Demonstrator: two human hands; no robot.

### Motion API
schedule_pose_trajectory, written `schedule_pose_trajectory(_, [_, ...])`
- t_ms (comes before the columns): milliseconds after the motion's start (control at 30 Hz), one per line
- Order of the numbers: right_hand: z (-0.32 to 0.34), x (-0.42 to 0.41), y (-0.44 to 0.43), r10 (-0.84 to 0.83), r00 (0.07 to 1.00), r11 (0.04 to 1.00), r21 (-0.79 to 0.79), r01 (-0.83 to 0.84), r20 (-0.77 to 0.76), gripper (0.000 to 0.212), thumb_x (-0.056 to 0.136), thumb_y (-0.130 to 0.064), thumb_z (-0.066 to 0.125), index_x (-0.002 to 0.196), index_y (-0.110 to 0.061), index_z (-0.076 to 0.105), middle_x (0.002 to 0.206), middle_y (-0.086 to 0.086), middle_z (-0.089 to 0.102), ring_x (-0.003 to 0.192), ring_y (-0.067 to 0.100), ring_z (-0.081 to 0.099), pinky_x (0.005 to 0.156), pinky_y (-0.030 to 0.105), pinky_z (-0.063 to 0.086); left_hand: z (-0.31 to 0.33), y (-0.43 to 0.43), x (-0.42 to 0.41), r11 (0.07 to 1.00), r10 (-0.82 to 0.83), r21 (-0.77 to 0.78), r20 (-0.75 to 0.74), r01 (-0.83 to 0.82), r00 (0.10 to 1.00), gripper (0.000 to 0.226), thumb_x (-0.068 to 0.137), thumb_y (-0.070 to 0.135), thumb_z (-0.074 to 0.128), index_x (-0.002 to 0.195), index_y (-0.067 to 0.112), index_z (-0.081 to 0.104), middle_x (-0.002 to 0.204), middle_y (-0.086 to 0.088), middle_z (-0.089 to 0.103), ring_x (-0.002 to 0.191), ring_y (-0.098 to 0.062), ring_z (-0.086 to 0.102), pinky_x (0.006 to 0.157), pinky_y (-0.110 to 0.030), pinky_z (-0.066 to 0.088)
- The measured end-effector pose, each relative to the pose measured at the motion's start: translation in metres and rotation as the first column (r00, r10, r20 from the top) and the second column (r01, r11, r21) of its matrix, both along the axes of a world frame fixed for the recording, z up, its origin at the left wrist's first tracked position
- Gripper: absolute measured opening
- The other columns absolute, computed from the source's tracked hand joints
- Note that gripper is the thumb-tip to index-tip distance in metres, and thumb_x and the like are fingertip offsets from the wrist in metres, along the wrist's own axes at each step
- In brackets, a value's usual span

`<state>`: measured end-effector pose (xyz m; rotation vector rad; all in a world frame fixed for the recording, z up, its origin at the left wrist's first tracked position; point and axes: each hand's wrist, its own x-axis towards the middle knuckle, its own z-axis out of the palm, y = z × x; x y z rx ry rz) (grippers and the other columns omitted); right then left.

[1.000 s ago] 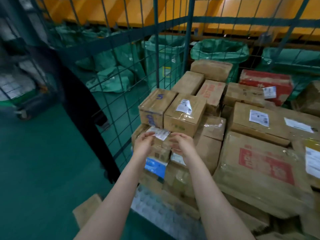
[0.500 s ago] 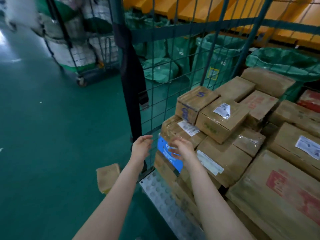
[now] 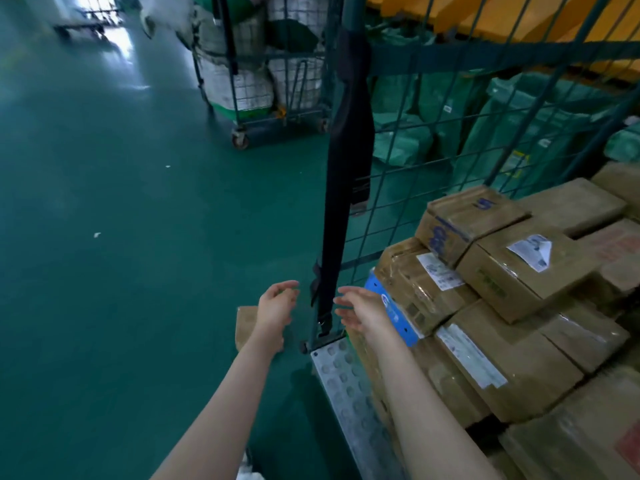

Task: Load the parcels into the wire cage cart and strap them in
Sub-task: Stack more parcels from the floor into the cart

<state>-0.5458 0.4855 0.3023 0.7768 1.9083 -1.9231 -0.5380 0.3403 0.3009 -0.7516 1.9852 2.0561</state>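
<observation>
Green warehouse floor [image 3: 121, 237], wire cage cart [image 3: 415, 188] on the right. Black strap [image 3: 341, 209] hangs down the cart's corner post, its lower end near the studded base plate [image 3: 343, 386]. Left hand [image 3: 277, 306] is just left of the strap's lower end and right hand [image 3: 360, 310] just right of it, palms facing each other. Both hands are spread with fingers loosely curved, holding nothing; neither clearly touches the strap. Parcels [image 3: 519, 271] are stacked inside the cart, right of the strap: brown taped cartons with white labels. Top carton [image 3: 467, 216] is marked 5; blue parcel [image 3: 391, 311] is just behind the right hand. Small box [image 3: 244, 323] lies on the floor left of the strap, partly hidden by the left hand. Green sacks [image 3: 519, 133] sit behind the mesh, right of the strap. Second cart [image 3: 263, 81] with white sacks stands well beyond the strap.
</observation>
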Motion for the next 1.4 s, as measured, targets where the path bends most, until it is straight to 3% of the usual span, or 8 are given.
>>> schedule_pose_trajectory(100, [-0.006, -0.017, -0.024, 0.032, 0.999, 0.999, 0.004, -0.032, 0.001, 0.020, 0.095, -0.009, 0.043, 0.091, -0.019, 0.060, 0.081, -0.003, 0.063, 0.064, 0.012, 0.057, 0.055, 0.022, 0.044, -0.003, -0.022, -0.015, 0.999, 0.034, 0.004, 0.016, -0.034, 0.999, 0.021, 0.096, 0.009, 0.042, 0.104, 0.019, 0.058, 0.091, 0.005, 0.057, 0.092, -0.016, 0.052, 0.081, -0.031, 0.042])
schedule_pose_trajectory(567, [-0.029, -0.099, -0.154, 0.011, 1.000, 0.998, -0.056, -0.011, 0.008, 0.019, 0.093, -0.003, 0.047, 0.092, -0.017, 0.061, 0.083, -0.001, 0.064, 0.066, 0.013, 0.057, 0.066, 0.024, 0.048, -0.024, -0.152, -0.104, 0.999, -0.008, -0.046, 0.032, 0.010, 0.999, 0.020, 0.094, 0.009, 0.044, 0.105, 0.018, 0.059, 0.102, 0.001, 0.059, 0.077, -0.005, 0.051, 0.063, -0.020, 0.038])
schedule_pose_trajectory(733, [-0.050, -0.122, -0.178, -0.007, 0.998, 0.999, -0.034, 0.010, 0.066, 0.021, 0.092, 0.001, 0.047, 0.094, -0.014, 0.060, 0.077, -0.001, 0.062, 0.064, 0.013, 0.055, 0.063, 0.023, 0.047, -0.046, -0.187, -0.132, 0.998, -0.011, -0.062, 0.092, 0.017, 0.996, 0.021, 0.094, 0.009, 0.044, 0.106, 0.016, 0.059, 0.090, 0.003, 0.057, 0.070, -0.005, 0.048, 0.058, -0.019, 0.037])
schedule_pose_trajectory(900, [-0.093, -0.159, -0.186, 0.018, 0.992, 1.000, 0.017, -0.020, 0.126, 0.020, 0.091, 0.001, 0.048, 0.092, -0.015, 0.059, 0.074, -0.001, 0.061, 0.062, 0.012, 0.055, 0.057, 0.020, 0.047, -0.090, -0.198, -0.167, 0.995, -0.038, -0.084, 0.133, 0.049, 0.990, 0.021, 0.094, 0.011, 0.045, 0.106, 0.019, 0.059, 0.095, 0.002, 0.058, 0.069, -0.006, 0.047, 0.061, -0.019, 0.038])
schedule_pose_trajectory(1133, [-0.217, -0.200, -0.192, 0.038, 0.980, 0.998, 0.038, -0.047, 0.198, 0.022, 0.089, 0.003, 0.051, 0.083, -0.017, 0.058, 0.073, 0.000, 0.059, 0.059, 0.011, 0.051, 0.054, 0.018, 0.045, -0.215, -0.215, -0.198, 0.995, 0.027, -0.098, 0.198, -0.008, 0.980, 0.019, 0.094, 0.011, 0.045, 0.104, 0.019, 0.058, 0.105, 0.000, 0.060, 0.074, -0.004, 0.050, 0.062, -0.017, 0.038])
schedule_pose_trajectory(1233, [-0.290, -0.213, -0.192, 0.047, 0.974, 0.996, 0.062, -0.062, 0.223, 0.020, 0.091, 0.002, 0.049, 0.091, -0.014, 0.059, 0.076, 0.000, 0.059, 0.060, 0.010, 0.051, 0.054, 0.018, 0.044, -0.291, -0.222, -0.206, 0.994, 0.053, -0.106, 0.230, -0.029, 0.972, 0.019, 0.095, 0.010, 0.045, 0.104, 0.018, 0.058, 0.098, 0.002, 0.059, 0.077, -0.005, 0.053, 0.064, -0.019, 0.039])
schedule_pose_trajectory(1333, [-0.365, -0.221, -0.192, 0.045, 0.967, 0.994, 0.086, -0.068, 0.251, 0.022, 0.092, 0.003, 0.047, 0.106, -0.009, 0.060, 0.074, -0.002, 0.058, 0.059, 0.009, 0.051, 0.055, 0.018, 0.043, -0.372, -0.227, -0.212, 0.991, 0.069, -0.128, 0.269, -0.036, 0.961, 0.018, 0.094, 0.012, 0.046, 0.105, 0.018, 0.058, 0.104, 0.002, 0.058, 0.093, -0.014, 0.053, 0.079, -0.025, 0.039])
schedule_pose_trajectory(1400, [-0.410, -0.225, -0.190, 0.048, 0.963, 0.991, 0.107, -0.079, 0.266, 0.025, 0.092, 0.002, 0.047, 0.111, -0.007, 0.061, 0.074, -0.003, 0.057, 0.060, 0.009, 0.050, 0.056, 0.019, 0.043, -0.421, -0.230, -0.216, 0.989, 0.071, -0.145, 0.296, -0.029, 0.953, 0.019, 0.095, 0.013, 0.046, 0.107, 0.018, 0.058, 0.102, 0.002, 0.057, 0.092, -0.016, 0.052, 0.072, -0.025, 0.040])
